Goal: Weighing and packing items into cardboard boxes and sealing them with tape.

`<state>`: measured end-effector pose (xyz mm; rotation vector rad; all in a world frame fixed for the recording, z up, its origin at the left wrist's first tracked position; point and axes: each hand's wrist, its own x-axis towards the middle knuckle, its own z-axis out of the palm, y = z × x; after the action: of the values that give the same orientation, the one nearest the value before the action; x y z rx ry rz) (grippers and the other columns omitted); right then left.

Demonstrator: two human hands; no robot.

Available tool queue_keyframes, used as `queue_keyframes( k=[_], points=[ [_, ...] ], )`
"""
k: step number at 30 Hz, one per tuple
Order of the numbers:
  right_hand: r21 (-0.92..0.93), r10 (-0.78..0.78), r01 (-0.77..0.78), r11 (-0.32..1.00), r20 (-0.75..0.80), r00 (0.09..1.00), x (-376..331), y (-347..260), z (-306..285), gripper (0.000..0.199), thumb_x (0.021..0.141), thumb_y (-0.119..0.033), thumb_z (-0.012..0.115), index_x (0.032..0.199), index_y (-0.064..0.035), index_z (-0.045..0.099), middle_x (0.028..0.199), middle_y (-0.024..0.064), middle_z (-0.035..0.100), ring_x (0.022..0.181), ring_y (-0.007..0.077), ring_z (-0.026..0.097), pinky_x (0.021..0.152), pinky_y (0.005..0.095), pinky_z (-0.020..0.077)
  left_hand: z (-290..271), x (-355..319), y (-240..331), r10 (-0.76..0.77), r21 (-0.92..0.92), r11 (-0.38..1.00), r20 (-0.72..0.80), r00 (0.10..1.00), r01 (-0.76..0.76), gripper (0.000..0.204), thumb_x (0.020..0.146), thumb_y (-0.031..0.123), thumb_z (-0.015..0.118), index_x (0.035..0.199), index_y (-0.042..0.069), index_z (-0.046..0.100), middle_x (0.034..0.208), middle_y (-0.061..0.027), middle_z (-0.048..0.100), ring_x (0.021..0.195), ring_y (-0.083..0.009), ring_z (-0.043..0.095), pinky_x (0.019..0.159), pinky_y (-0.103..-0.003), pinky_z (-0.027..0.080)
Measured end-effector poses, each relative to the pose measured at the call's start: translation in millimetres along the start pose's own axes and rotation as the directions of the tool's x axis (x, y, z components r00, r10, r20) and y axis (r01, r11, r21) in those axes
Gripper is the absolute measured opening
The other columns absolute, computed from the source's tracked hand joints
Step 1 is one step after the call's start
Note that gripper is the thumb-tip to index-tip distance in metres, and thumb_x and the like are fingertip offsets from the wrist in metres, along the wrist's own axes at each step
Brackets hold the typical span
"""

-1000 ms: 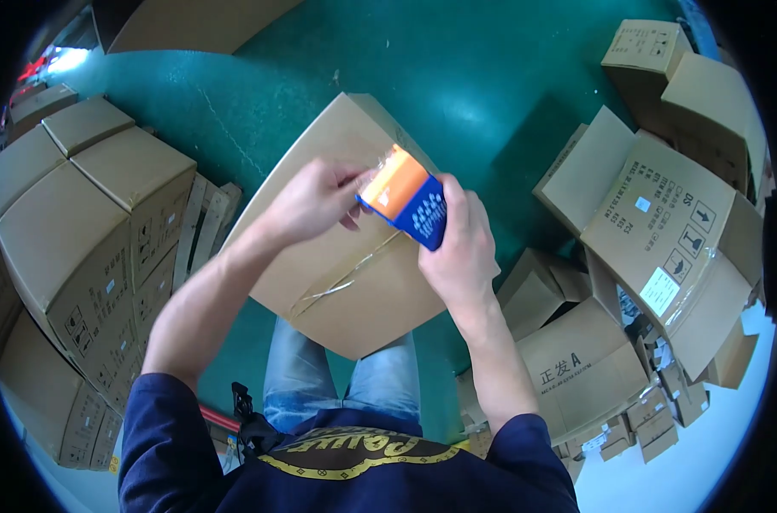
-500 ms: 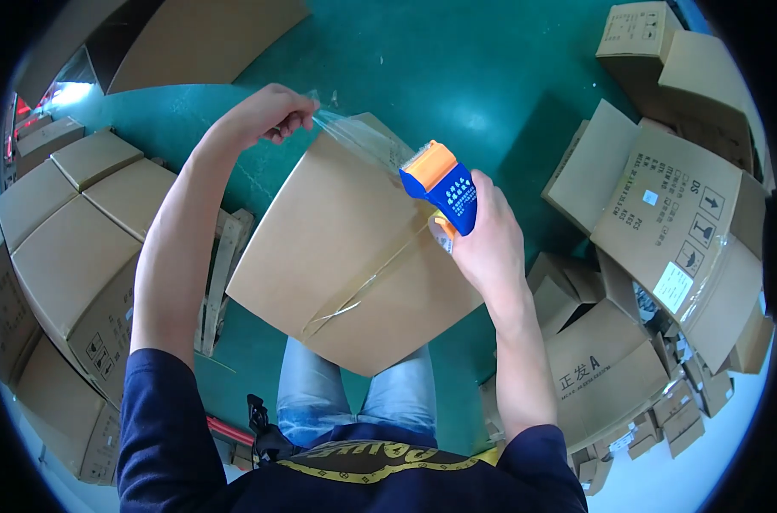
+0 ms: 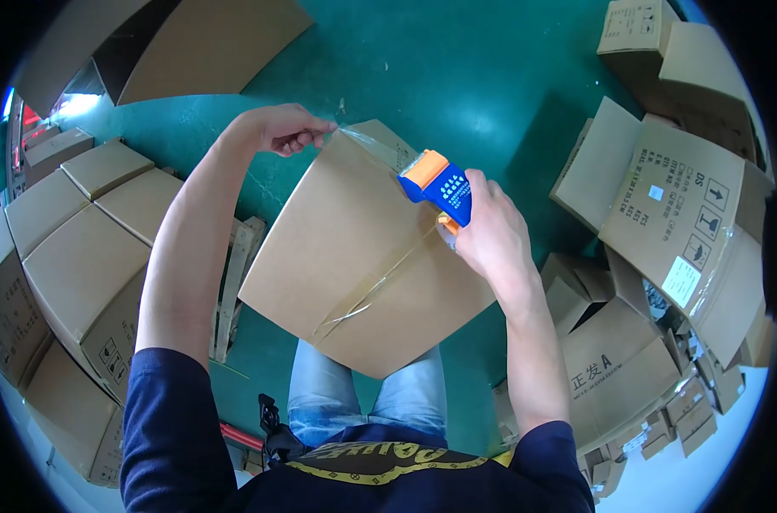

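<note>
and here we are, the box (image 3: 354, 231) standing in front of the knees (image 3: 367, 380), one corner toward the body; the left hand (image 3: 288, 132) is out by the far corner, thumb and fingertips pinched together on the loose end of the tape (image 3: 370, 147), no gap showing between them; the right hand (image 3: 495, 227) has its fingers wrapped round the dispenser (image 3: 444, 190), a full, closed grip, orange head tipped up and away to the left; between the two runs a clear strip along the far edge of the box, slightly creased near the pinch, and whether it touches the card there i cannot tell;

what would make this a clean pull, i'd say, is even tension; both hands level, strip flat and square to the edge, so the creases don't get pressed in; a pinch right at the very end leaves more sticky face free, and a thumb swept outward from the middle should chase the bubbles off; the dispenser looks best held low and close to the card, blade lifted clear until the strip is down, then a sharp wrist twist for the cut;

worth a glance too, the band (image 3: 376, 284) on the top seam, with a shiny ruck toward its near end; that spot probably wants a firm rub
</note>
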<state>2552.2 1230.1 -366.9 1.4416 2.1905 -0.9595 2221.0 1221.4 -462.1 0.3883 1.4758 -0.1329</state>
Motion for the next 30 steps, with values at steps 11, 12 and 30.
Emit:
queue_keyframes(
  k=[11, 12, 30],
  points=[
    [0.005, 0.023, -0.023, 1.000, -0.020, 1.000, -5, 10, 2, 0.068, 0.075, -0.023, 0.080, 0.130, -0.0046, 0.044, 0.105, 0.0185, 0.062, 0.100, 0.0348, 0.063, 0.085, 0.0426, 0.0532, 58, -6, 2, 0.784, 0.453, 0.592, -0.514, 0.348, -0.666, 0.046, 0.102, 0.038, 0.042, 0.133, 0.006, 0.052, 0.149, -0.0160, 0.040, 0.135, -0.0349, 0.040, 0.110, -0.044, 0.034],
    [0.010, 0.027, -0.027, 1.000, -0.020, 0.999, -7, 9, 1, 0.068, 0.075, -0.023, 0.080, 0.130, -0.0046, 0.044, 0.105, 0.0185, 0.062, 0.100, 0.0348, 0.063, 0.085, 0.0426, 0.0532, 69, 0, 1, 0.848, 0.577, 0.528, -0.398, 0.351, -0.623, 0.049, 0.102, 0.041, 0.038, 0.134, 0.006, 0.052, 0.148, -0.0166, 0.041, 0.136, -0.0349, 0.039, 0.112, -0.043, 0.032],
    [0.236, 0.097, -0.150, 0.960, 0.221, 0.970, -127, 190, 3, 0.085, 0.076, -0.013, 0.076, 0.148, -0.0330, 0.035, 0.093, 0.0140, 0.054, 0.086, 0.0334, 0.059, 0.079, 0.0420, 0.0486, 90, 13, 54, 0.394, 0.775, 0.618, -0.156, 0.906, -0.136, 0.043, 0.100, 0.034, 0.039, 0.118, 0.006, 0.065, 0.095, -0.0121, 0.069, 0.087, -0.0245, 0.064, 0.081, -0.035, 0.048]
  ],
)
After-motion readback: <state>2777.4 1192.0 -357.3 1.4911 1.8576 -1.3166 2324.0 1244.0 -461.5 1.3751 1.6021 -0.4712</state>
